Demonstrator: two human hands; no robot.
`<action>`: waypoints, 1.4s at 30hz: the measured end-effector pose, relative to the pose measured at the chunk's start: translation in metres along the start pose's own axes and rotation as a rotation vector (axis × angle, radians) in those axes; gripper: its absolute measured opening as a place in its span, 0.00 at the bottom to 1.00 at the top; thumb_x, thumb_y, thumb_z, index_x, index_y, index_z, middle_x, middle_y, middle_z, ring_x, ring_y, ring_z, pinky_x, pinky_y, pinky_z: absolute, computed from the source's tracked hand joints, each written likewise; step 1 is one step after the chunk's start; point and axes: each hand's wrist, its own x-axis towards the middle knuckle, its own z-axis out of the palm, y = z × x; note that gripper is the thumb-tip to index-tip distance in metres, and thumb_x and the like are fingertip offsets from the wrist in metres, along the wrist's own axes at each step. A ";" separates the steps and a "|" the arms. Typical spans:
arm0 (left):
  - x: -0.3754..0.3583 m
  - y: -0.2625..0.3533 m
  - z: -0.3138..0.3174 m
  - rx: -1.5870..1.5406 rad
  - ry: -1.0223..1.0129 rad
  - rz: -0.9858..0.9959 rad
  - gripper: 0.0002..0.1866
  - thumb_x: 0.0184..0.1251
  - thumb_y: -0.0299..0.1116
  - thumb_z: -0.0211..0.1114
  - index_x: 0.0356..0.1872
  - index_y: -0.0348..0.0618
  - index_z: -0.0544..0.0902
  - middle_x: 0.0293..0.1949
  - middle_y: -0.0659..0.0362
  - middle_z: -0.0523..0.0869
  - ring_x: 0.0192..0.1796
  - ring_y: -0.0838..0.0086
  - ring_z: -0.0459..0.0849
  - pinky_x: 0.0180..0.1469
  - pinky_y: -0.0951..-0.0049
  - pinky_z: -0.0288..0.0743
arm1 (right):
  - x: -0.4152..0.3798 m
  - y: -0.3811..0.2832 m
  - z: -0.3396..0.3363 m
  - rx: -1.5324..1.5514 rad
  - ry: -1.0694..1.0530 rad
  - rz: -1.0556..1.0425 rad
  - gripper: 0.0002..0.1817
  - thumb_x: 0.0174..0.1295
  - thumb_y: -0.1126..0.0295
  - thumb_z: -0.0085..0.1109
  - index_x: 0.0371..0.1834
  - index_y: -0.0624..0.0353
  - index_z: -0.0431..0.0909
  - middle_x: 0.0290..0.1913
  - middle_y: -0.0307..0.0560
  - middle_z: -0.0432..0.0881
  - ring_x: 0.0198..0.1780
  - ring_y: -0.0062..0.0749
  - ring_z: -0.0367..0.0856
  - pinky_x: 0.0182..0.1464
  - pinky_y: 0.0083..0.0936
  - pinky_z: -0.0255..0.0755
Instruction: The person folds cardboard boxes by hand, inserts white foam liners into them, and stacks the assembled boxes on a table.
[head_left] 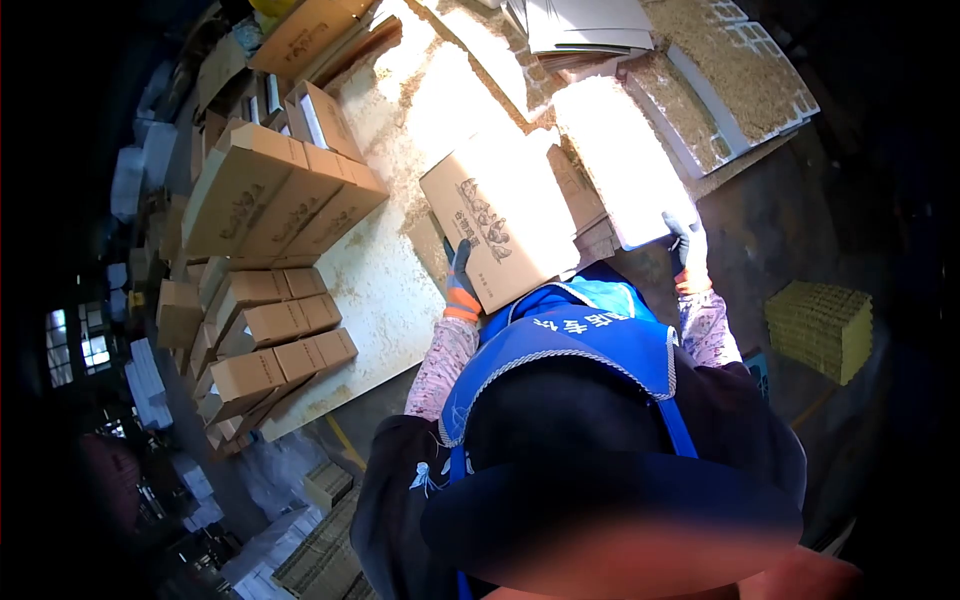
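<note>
A printed brown cardboard box [490, 215] lies in front of my body, its right part washed out by bright light. My left hand [461, 278], in a grey glove with an orange cuff, grips the box's near left edge. On the other side my right hand [688, 245], gloved the same way, has its fingers closed on the near right corner of a bright white slab [620, 160]. The slab is overexposed, so its material is hard to make out. Brown cardboard [578, 190] shows between the box and the slab.
Several cartons [290, 195] stand stacked on the left of the pale worktable [385, 290]. White trays covered in brown crumbs [740, 80] lie at the far right, beside a pile of sheets [590, 25]. A yellowish stack [820, 330] stands on the floor at right.
</note>
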 end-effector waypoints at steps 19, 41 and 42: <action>-0.003 0.004 -0.003 0.052 0.142 -0.028 0.21 0.68 0.42 0.58 0.57 0.40 0.73 0.46 0.57 0.81 0.45 0.71 0.81 0.45 0.74 0.77 | 0.022 0.017 0.089 -0.481 -0.361 0.302 0.24 0.49 0.63 0.71 0.48 0.63 0.76 0.40 0.43 0.81 0.41 0.28 0.77 0.45 0.23 0.70; -0.003 0.015 0.029 0.148 0.261 -0.025 0.21 0.67 0.40 0.60 0.56 0.41 0.74 0.45 0.58 0.82 0.45 0.70 0.82 0.43 0.72 0.80 | 0.055 0.009 0.102 -0.276 -0.479 0.349 0.17 0.54 0.67 0.66 0.46 0.61 0.78 0.41 0.43 0.81 0.46 0.26 0.77 0.53 0.25 0.68; -0.004 0.012 0.031 0.211 0.254 0.023 0.21 0.67 0.40 0.60 0.56 0.41 0.74 0.45 0.58 0.82 0.45 0.70 0.82 0.43 0.72 0.80 | 0.059 -0.001 0.104 -0.264 -0.458 0.349 0.14 0.56 0.68 0.63 0.44 0.61 0.79 0.40 0.42 0.81 0.45 0.25 0.77 0.53 0.23 0.68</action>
